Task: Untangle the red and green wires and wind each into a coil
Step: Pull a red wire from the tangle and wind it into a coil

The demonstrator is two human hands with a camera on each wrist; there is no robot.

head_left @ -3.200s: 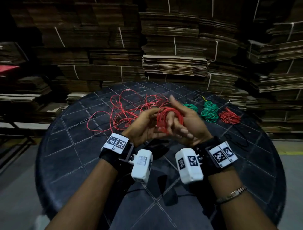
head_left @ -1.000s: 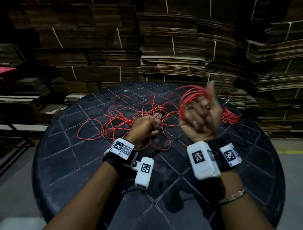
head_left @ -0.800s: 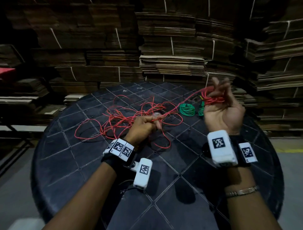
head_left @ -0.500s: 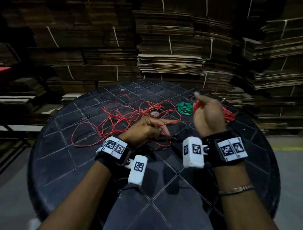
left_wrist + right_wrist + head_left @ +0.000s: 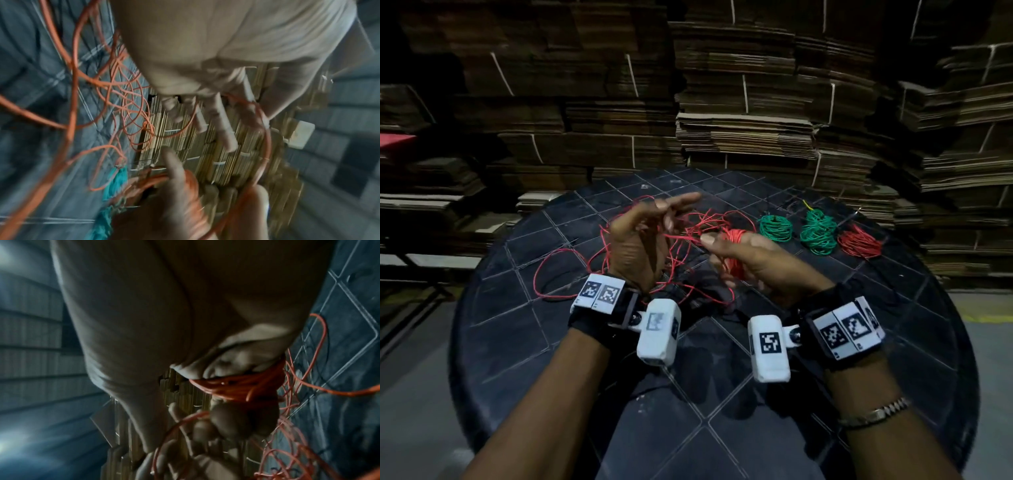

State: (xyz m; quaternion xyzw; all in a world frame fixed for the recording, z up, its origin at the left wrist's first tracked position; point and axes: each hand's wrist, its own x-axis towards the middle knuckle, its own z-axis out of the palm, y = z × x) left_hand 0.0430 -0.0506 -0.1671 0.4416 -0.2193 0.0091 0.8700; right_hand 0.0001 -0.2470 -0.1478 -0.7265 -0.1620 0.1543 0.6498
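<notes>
Head cam, center of frame: both hands are up over a round black table [image 5: 493, 329] w/ a grid pattern. The right hand [image 5: 760, 263] has a red coil [image 5: 734, 251] wrapped around its fingers, which are curled into it, w/ the thumb lying along the top, so it's def gripping the bundle. The right wrist cam backs that up: red turns are bunched tight around the fingers [image 5: 242, 386] in the middle of that pic.

The left hand [image 5: 637, 246] sits just left of it w/ fingers spread and mostly straight, index pointing toward upper center. A strand of loose red wire [image 5: 561, 270] runs over those fingers to the coil, more draped/hooked than pinched afaict. The left wrist cam is blurry, but it shows the fingers [image 5: 222, 129] fanned out w/ a red loop passing round them.

The rest of the red wire is a messy tangle on the table, left and center, under and behind the hands.

Right-center of the head view, in a row on the table: a small green coil [image 5: 775, 228], then a bigger green bundle [image 5: 818, 233], then a red bundle [image 5: 859, 241], each near the next.

Bg is stacks of flattened cardboard [image 5: 743, 130] tied w/ straps.
</notes>
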